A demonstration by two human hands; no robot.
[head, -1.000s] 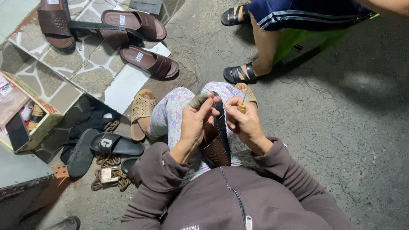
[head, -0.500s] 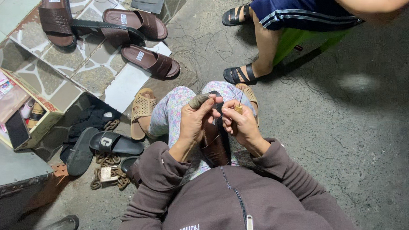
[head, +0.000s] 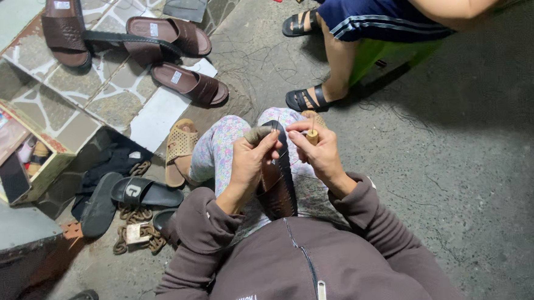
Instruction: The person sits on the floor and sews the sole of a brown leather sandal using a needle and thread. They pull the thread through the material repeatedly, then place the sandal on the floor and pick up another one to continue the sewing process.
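Sandal [head: 278, 183], dark brown and perforated, stands on edge in the person's lap between both hands. Its long axis runs from the chest out toward the knees, one end pointing away, though which end is toe I cannot tell for sure. Left hand [head: 247, 164] is closed around the sandal's upper edge, steadying it. Right hand [head: 323, 155] pinches a small wooden-handled awl [head: 312, 136] just beside that edge, thread seemingly running to it. Stitching well here likely means keeping the sandal clamped firm against the thigh and driving the tool squarely through the sole's rim.
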